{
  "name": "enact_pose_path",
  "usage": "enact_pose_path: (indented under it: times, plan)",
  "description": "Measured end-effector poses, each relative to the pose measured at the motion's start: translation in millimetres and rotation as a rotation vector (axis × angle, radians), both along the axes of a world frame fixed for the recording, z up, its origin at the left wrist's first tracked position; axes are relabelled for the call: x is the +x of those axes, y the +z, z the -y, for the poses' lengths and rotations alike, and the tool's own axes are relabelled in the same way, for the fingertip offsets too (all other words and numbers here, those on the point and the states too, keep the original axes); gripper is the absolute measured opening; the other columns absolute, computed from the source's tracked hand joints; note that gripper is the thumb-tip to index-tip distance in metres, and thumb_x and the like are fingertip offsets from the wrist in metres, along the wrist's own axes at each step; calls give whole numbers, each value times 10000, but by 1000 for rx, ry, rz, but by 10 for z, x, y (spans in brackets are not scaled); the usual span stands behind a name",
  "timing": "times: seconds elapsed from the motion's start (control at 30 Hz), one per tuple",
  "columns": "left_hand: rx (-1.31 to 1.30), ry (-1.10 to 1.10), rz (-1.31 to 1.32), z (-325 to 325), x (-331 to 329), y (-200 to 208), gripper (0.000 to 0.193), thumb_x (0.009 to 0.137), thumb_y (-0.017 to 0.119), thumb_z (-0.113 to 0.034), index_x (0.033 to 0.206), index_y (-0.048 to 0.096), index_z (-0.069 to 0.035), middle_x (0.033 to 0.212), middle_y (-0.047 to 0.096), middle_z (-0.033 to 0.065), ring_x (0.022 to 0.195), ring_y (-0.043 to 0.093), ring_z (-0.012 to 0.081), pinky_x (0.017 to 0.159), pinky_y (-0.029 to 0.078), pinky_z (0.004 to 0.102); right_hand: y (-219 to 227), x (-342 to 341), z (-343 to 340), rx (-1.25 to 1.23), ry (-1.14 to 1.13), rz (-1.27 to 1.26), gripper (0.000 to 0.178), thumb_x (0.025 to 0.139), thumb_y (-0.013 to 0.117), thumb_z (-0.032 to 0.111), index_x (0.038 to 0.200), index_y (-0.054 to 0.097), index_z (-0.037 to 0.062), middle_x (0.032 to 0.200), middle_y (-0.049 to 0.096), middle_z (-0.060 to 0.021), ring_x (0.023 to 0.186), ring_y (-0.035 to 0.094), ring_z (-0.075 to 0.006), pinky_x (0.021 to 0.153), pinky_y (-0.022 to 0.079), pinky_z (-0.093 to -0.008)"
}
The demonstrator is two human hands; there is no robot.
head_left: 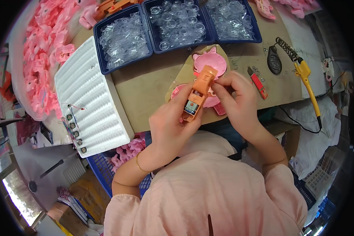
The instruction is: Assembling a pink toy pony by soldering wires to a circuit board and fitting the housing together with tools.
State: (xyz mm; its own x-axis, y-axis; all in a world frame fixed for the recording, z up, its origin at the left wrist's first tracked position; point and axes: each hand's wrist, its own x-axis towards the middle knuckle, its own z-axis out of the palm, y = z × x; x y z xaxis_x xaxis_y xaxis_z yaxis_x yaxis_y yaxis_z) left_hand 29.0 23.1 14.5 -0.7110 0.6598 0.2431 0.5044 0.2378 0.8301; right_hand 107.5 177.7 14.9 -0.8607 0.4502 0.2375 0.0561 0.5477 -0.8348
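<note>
Over the near edge of the bench, my left hand (167, 122) is closed around an orange plastic toy housing (204, 80), held tilted. An open section at its lower end shows a small green and silver component (191, 106). Thumb and forefinger of my right hand (240, 96) are pinched together against the housing's right side; anything between them is hidden. Behind and under the hands lies a tan mould-like holder (185, 72) with pink plastic pieces. One is a rounded pink shell with small ears (211, 61); others are partly covered by my hands.
At the back stand three dark blue trays (185, 48) of clear plastic parts. A ridged white foam tray (92, 114) with several small round components lies left, beside heaped pink parts (47, 59). To the right are a red cutter (258, 83), a coiled holder (274, 61) and a yellow soldering iron (307, 78).
</note>
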Motion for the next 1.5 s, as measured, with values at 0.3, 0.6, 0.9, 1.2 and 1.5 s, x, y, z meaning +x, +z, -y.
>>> enact_pose_path:
  times: [0.3, 0.6, 0.9, 1.2, 1.5]
  plan:
    - [34, -262, 21, 75, -303, 75, 533, 653, 681, 40, 1170, 589, -51, 1135, 629, 120, 1074, 599, 262, 824, 476, 320, 118, 80, -196, -488, 32, 99, 286, 813, 659, 132, 1064, 601, 7, 892, 601, -50, 775, 572, -138, 675, 458, -269]
    - [14, -480, 185, 298, -266, 201, 525, 712, 684, -62, 1221, 556, -78, 1078, 645, 103, 961, 635, 272, 821, 492, 355, 201, 111, -424, 262, 544, -101, 412, 666, 755, 223, 1000, 644, 9, 948, 604, -101, 865, 577, -266, 750, 450, -362]
    - [71, 89, -306, -70, -23, -395, 510, 730, 687, -160, 1201, 527, -44, 1090, 596, 158, 1072, 557, 297, 860, 470, 428, -199, -47, -654, 243, 410, 231, 473, 765, 543, 86, 1230, 503, 8, 1258, 494, -147, 1214, 436, -310, 1041, 294, -374]
    - [-385, 937, -90, 2124, -1012, 333, 214, 844, 599, -175, 980, 653, -20, 872, 667, 152, 773, 650, 275, 695, 492, 347, -9, 492, -509, 262, 235, -21, 249, 787, 552, -2, 1031, 592, -33, 1056, 586, -143, 1047, 532, -285, 955, 377, -384]
    - [-156, 607, 608, 3513, -1155, -360, 362, 973, 451, -315, 1135, 566, -12, 961, 610, 29, 892, 547, 115, 825, 422, 253, 180, -434, 974, 206, 1001, -55, 305, 644, 674, -12, 938, 602, 24, 963, 605, -118, 894, 566, -313, 777, 447, -413]
